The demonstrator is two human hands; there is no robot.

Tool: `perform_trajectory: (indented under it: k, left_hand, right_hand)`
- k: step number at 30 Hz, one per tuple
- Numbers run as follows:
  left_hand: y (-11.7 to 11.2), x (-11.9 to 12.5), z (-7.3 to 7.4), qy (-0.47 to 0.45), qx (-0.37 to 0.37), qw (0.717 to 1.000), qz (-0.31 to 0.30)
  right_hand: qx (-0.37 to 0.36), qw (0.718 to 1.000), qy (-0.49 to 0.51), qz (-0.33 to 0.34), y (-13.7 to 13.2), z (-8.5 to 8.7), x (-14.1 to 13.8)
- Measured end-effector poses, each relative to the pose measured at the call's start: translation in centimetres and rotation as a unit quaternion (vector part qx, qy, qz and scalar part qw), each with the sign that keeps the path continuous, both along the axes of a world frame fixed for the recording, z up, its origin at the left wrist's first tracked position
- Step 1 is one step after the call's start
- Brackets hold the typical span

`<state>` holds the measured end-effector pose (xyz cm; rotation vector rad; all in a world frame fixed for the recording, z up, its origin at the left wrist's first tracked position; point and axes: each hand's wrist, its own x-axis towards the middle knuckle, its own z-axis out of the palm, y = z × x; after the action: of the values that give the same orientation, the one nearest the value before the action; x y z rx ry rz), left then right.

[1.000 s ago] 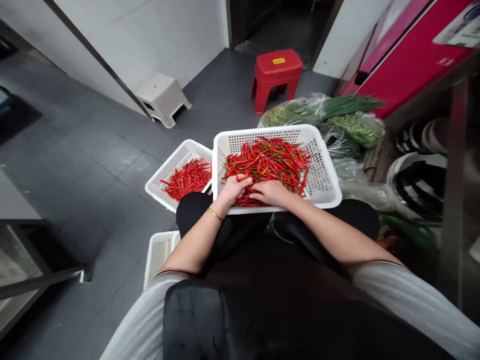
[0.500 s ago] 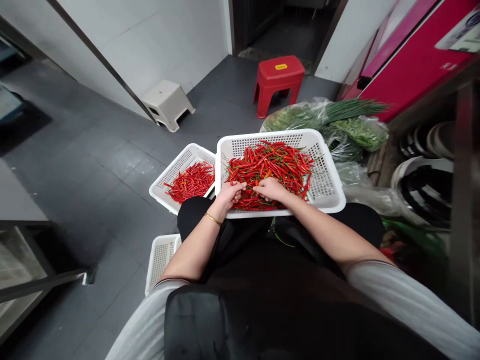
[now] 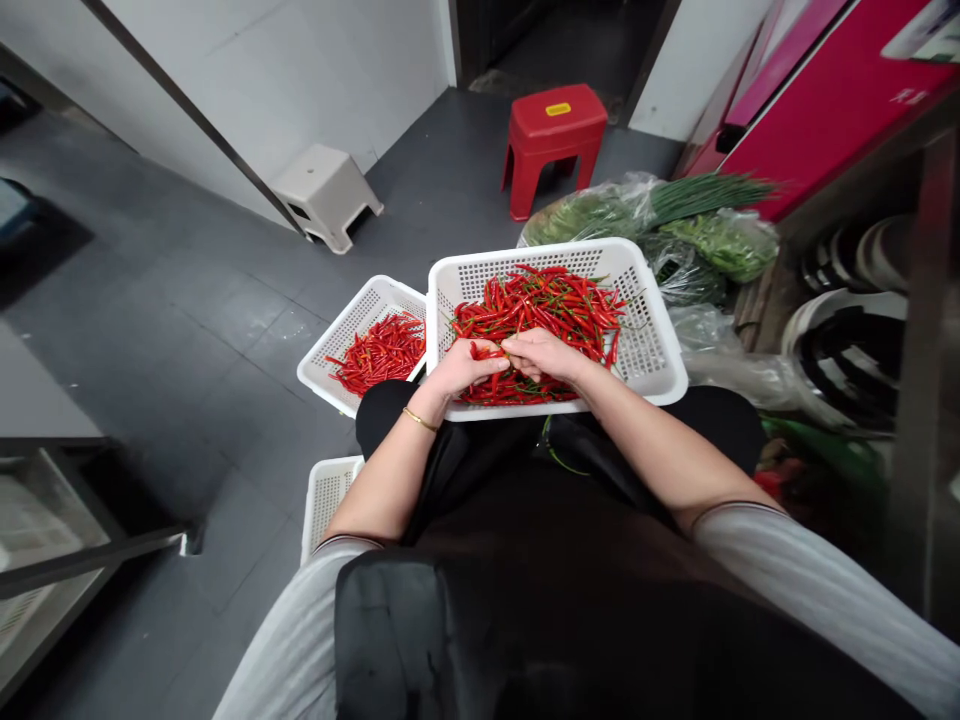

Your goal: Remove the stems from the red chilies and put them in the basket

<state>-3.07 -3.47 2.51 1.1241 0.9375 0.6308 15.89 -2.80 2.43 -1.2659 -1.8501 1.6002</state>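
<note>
A white perforated basket [image 3: 641, 330] rests across my lap, heaped with red chili peppers [image 3: 547, 300] that have green stems. Over its near left part, my left hand [image 3: 466, 366] is closed on red chili peppers, whose ends show between thumb and fingers. Just to the right, my right hand [image 3: 541, 356] is pinched at the same spot, its fingertips meeting those of the left. It seems to grip a chili's stem end, though the fingers partly cover it. A second white basket [image 3: 330, 345], lower and to the left, holds more red chilies [image 3: 381, 352].
A third white basket [image 3: 326, 490] stands on the floor by my left leg. Ahead are a red stool [image 3: 556, 120] and a pale stool [image 3: 326, 190]. Bagged greens [image 3: 720, 245] lie beyond the basket at right, near stacked black-and-white dishware [image 3: 851, 360].
My hands have come together, fingertips now meeting over the basket. More red chili shows in my left hand. The whole view has shifted slightly.
</note>
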Motion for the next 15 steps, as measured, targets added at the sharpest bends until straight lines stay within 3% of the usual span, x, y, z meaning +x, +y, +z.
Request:
perform_trajectory:
  k: [1, 3, 6, 10, 15]
  left_hand:
    - [-0.2, 0.2, -0.2, -0.036, -0.035, 0.999, 0.009]
    - [-0.7, 1.0, -0.7, -0.11, -0.11, 0.987, 0.033]
    - [-1.6, 1.9, -0.8, -0.176, -0.175, 0.966, 0.075]
    - [-1.6, 1.1, 0.3, -0.216, -0.137, 0.955, 0.151]
    - [-0.3, -2.3, 0.7, -0.218, -0.135, 0.942, 0.217]
  right_hand:
    - [0.078, 0.995, -0.057, -0.017, -0.3, 0.3, -0.5]
    - [0.226, 0.955, -0.189, -0.046, -1.1, 0.9, -1.5]
    - [0.329, 0.887, -0.321, -0.044, -1.6, 1.2, -2.2]
    - [0.263, 0.866, -0.424, -0.026, -0.8, -0.2, -1.6]
    - [0.198, 0.873, -0.408, 0.178, -0.3, -3.0, -2.4]
